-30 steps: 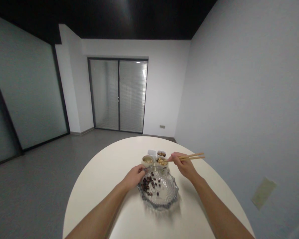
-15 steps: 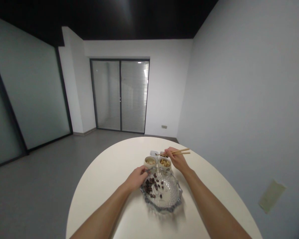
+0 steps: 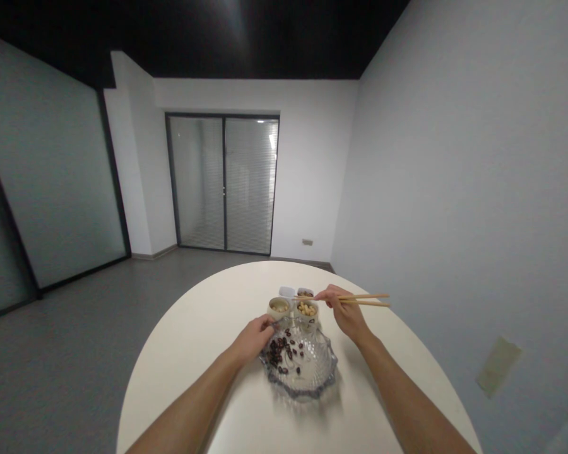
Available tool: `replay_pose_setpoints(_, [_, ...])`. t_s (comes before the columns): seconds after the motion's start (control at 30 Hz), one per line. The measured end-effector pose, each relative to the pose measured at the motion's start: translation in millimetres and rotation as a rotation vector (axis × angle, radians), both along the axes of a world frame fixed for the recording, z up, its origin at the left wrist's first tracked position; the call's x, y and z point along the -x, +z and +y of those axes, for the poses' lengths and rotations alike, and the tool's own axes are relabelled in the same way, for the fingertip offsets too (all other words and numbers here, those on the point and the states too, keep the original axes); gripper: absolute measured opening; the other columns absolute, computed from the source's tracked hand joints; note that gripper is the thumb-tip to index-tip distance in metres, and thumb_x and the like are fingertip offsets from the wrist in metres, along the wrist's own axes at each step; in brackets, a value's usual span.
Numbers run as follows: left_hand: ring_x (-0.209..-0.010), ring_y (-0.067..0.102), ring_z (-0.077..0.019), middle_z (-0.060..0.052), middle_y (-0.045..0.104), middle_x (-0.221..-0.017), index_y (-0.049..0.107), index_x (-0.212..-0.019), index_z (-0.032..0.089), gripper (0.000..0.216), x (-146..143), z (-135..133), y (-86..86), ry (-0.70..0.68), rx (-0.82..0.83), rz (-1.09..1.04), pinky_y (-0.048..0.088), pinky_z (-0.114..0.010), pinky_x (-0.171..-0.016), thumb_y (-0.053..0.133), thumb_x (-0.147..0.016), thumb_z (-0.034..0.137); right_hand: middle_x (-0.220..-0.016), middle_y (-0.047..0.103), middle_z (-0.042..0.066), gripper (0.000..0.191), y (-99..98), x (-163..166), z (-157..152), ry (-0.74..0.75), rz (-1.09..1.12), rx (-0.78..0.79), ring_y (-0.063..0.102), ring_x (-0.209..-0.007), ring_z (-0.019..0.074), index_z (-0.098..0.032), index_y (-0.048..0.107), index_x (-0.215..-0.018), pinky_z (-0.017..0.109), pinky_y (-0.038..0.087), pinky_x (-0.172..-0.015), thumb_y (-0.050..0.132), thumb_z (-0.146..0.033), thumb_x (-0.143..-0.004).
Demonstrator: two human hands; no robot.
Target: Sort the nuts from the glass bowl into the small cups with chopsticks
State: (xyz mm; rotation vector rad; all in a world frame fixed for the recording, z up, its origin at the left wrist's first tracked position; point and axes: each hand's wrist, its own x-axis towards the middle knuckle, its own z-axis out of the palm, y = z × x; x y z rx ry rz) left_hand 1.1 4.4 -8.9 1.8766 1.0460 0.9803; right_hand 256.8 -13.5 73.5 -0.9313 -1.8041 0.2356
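My left hand [image 3: 254,337] grips the left rim of a scalloped clear glass bowl [image 3: 325,373]. Dark reddish-brown, bean-like pieces [image 3: 278,350] lie mostly in the bowl's left half. My right hand [image 3: 344,311] holds a pair of wooden chopsticks [image 3: 370,296] above the small containers behind the bowl. The tips reach left over the gap between the front cups and back dishes; I cannot make out anything between them. One cup [image 3: 271,311] has a little pale content, the other [image 3: 315,317] holds yellowish, nut-like pieces [image 3: 307,308].
Behind the cups are a small white dish [image 3: 286,291] and another small dish [image 3: 305,291] with dark bits. All stand on a round white table [image 3: 194,353]. A white wall [image 3: 430,189] rises on the right; a glass double door [image 3: 224,183] is farther back.
My right hand has drawn back to the right with the chopsticks, whose tips have left the back dish with dark bits and shifted left. My left hand stays on the bowl's rim. The view has turned slightly.
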Motion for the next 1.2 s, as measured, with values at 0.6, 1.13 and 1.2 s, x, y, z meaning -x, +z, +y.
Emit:
replay_pose_setpoints(0.6, [-0.084, 0.056, -0.0192, -0.003, 0.065, -0.087, 0.061, -0.088, 0.015, 0.022, 1, 0, -0.7, -0.015, -0.016, 0.014, 0.041, -0.029, -0.079, 0.044, -0.076, 0.024, -0.062, 0.055, 0.001, 0.057, -16.9, -6, -34, 0.108, -0.333, 0.076, 0.052, -0.065, 0.0174, -0.021, 0.07, -0.073, 0.03, 0.039, -0.068, 0.031, -0.053, -0.1])
replay_pose_setpoints(1.13, [-0.084, 0.056, -0.0191, -0.003, 0.065, -0.087, 0.061, -0.088, 0.015, 0.023, 1, 3, -3.5, -0.018, -0.007, 0.009, 0.041, -0.028, -0.078, 0.045, -0.075, 0.025, -0.067, 0.056, 0.001, 0.052, -25.8, -7, -31, 0.151, -0.391, 0.108, 0.053, -0.069, 0.0161, -0.02, 0.07, -0.075, 0.029, 0.038, -0.07, 0.035, -0.049, -0.101])
replay_pose_setpoints(1.2, [-0.083, 0.056, -0.019, -0.002, 0.064, -0.086, 0.061, -0.088, 0.016, 0.023, 1, 3, -3.4, -0.004, -0.005, 0.019, 0.041, -0.028, -0.077, 0.044, -0.076, 0.025, -0.067, 0.056, 0.001, 0.052, -25.9, -7, -31, 0.144, -0.387, 0.12, 0.054, -0.068, 0.0159, -0.02, 0.069, -0.075, 0.028, 0.038, -0.068, 0.035, -0.048, -0.101])
